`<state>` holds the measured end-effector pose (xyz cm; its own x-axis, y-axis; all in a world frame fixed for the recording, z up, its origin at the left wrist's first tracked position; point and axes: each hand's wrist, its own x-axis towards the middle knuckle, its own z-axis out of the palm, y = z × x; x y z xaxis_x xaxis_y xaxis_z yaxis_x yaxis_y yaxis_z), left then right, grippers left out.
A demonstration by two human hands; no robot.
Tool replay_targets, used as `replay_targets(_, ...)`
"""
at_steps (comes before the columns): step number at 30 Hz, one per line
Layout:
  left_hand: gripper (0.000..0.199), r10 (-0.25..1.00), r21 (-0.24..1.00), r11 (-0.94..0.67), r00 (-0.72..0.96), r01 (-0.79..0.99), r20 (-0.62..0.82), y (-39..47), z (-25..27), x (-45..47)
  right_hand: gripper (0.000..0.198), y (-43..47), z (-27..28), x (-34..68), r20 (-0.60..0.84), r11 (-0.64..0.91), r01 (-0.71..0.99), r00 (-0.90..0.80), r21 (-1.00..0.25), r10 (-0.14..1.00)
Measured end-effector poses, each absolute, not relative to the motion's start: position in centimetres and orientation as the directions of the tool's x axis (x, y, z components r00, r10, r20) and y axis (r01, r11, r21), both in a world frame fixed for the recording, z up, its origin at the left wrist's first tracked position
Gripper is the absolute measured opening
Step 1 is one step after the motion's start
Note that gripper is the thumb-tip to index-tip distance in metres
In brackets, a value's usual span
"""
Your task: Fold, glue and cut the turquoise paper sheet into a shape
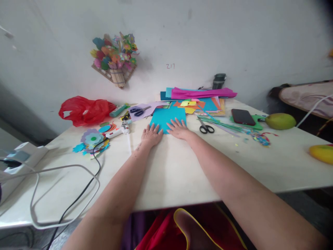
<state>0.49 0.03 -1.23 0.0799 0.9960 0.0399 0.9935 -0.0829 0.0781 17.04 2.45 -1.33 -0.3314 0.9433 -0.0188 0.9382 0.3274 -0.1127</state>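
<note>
A sheet of bright blue paper [168, 117] lies flat on the white table [174, 166]. My left hand [151, 134] rests open at its lower left corner, fingers spread and partly on the sheet. On the lower right part of the paper lies my right hand [178, 130], also flat with fingers apart. Black-handled scissors [206, 128] are just right of my right hand. Left of my left hand is a white glue gun [117, 132] with a black cord. Dark blue scissors [139, 111] sit on lilac paper behind it.
Paper flowers [92, 138] are piled at left, near a red plastic bag [85, 110]. White cables and a power strip [23, 161] occupy the left edge. Stacked coloured paper [203, 93] lies at the back. Thin green strips [221, 124], a phone [242, 117] and a mango [280, 121] are at right.
</note>
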Motion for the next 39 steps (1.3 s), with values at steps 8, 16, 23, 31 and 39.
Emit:
replay_targets(8, 0.065, 1.000, 0.061, -0.013, 0.012, 0.998, 0.025, 0.4, -1.2, 0.3, 0.067, 2.6, -1.1, 18.3, -0.019, 0.350, 0.926, -0.356, -0.140, 0.934)
replay_targets(16, 0.066, 0.999, 0.072, -0.009, 0.006, 0.997, 0.033, 0.0, -1.1, 0.5, 0.072, 3.0, -0.5, 21.5, -0.033, 0.325, 0.925, -0.338, -0.198, 0.941)
replay_targets(23, 0.065, 0.999, 0.053, -0.007, 0.005, 0.999, 0.048, 0.0, -1.1, 0.6, 0.041, 2.9, 1.5, 22.2, 0.166, 0.370, 0.881, -0.335, -0.293, 0.928)
replay_targets(31, 0.059, 0.969, 0.001, -0.113, 0.110, 0.994, 0.222, -0.7, -0.9, 1.0, 0.088, 2.0, 0.8, 21.5, -0.008, 0.239, 0.952, -0.245, -0.191, 0.970)
replay_targets(39, 0.059, 0.927, 0.045, -0.299, 0.279, 0.953, 0.252, -0.8, -1.1, 2.8, 0.093, 2.3, 0.6, 21.1, -0.039, 0.259, 0.957, -0.266, -0.128, 0.963)
